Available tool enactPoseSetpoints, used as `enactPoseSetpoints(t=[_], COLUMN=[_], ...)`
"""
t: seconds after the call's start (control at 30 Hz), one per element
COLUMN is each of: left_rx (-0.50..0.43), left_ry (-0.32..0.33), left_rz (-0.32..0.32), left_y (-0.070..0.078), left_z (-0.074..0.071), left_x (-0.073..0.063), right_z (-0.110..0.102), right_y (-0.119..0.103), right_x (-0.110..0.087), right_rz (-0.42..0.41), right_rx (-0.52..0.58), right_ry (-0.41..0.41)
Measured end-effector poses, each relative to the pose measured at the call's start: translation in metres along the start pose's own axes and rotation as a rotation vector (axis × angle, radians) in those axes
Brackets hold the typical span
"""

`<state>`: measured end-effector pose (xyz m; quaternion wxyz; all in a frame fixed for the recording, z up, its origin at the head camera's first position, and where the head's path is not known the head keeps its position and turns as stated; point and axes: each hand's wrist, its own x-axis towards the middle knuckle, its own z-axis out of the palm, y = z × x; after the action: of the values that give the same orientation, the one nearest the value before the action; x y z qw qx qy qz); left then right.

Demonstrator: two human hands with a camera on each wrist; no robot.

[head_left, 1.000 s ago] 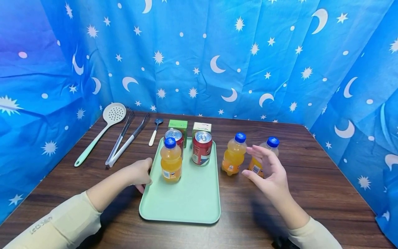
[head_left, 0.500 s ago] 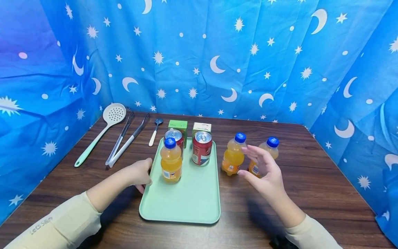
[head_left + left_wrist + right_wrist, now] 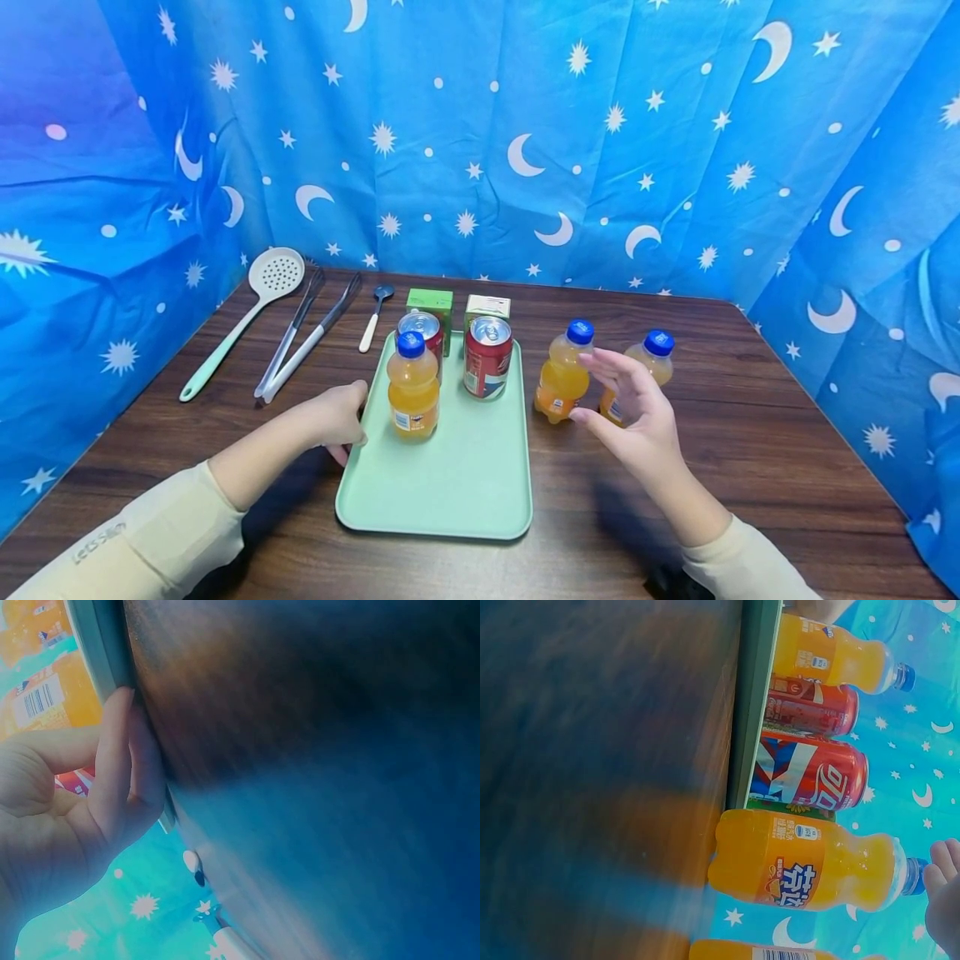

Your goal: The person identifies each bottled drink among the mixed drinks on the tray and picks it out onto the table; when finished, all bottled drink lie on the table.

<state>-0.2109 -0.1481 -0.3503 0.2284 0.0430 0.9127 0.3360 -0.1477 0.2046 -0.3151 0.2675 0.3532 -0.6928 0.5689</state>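
A light green tray (image 3: 450, 500) lies on the dark wooden table. My left hand (image 3: 342, 421) grips its left edge, and in the left wrist view the fingertips (image 3: 120, 701) are at the rim. An orange soda bottle (image 3: 414, 400) with a blue cap stands on the tray, before a mostly hidden red can (image 3: 422, 323); another red soda can (image 3: 487, 362) is to their right. Beside the tray, another orange soda bottle (image 3: 561, 375) stands upright. My right hand (image 3: 637, 417), thumb and fingers spread, is at its right side and partly covers a further orange bottle (image 3: 656, 358).
Behind the cans, a green box (image 3: 430, 298) and a white-topped box (image 3: 487, 305) stand at the tray's far end. Left of the tray lie a slotted skimmer (image 3: 262, 292), metal tongs (image 3: 300, 354) and a small spoon (image 3: 373, 321). A blue star-patterned curtain (image 3: 480, 183) encloses the table.
My right hand has moved a little left toward the nearer orange soda bottle beside the tray, fingers still spread. The left hand, tray and drinks have stayed in place.
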Motion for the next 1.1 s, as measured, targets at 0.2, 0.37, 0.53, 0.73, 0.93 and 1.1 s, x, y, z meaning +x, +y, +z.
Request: enactPoseSetpoints(t=[0.2, 0.37, 0.53, 0.73, 0.93, 1.1], left_rx=[-0.014, -0.016, -0.009, -0.015, -0.016, -0.021], left_ry=[0.002, 0.01, 0.009, 0.001, 0.001, 0.004], left_rz=[0.011, 0.03, 0.022, 0.013, 0.016, 0.021], left_y=[-0.001, -0.003, -0.003, -0.002, -0.002, -0.002], left_z=[0.001, 0.001, 0.001, 0.001, 0.001, 0.001], left_x=[0.001, 0.0, 0.001, 0.001, -0.001, -0.001], right_z=[0.002, 0.003, 0.003, 0.005, 0.008, 0.009], right_y=[-0.002, 0.005, 0.018, 0.023, 0.023, 0.024], right_x=[0.001, 0.0, -0.004, -0.006, -0.005, -0.004], right_rz=[0.015, 0.016, 0.026, 0.049, 0.047, 0.039], right_rx=[-0.014, 0.032, 0.056, 0.062, 0.081, 0.093], right_ry=[-0.003, -0.009, -0.006, -0.004, -0.009, -0.015])
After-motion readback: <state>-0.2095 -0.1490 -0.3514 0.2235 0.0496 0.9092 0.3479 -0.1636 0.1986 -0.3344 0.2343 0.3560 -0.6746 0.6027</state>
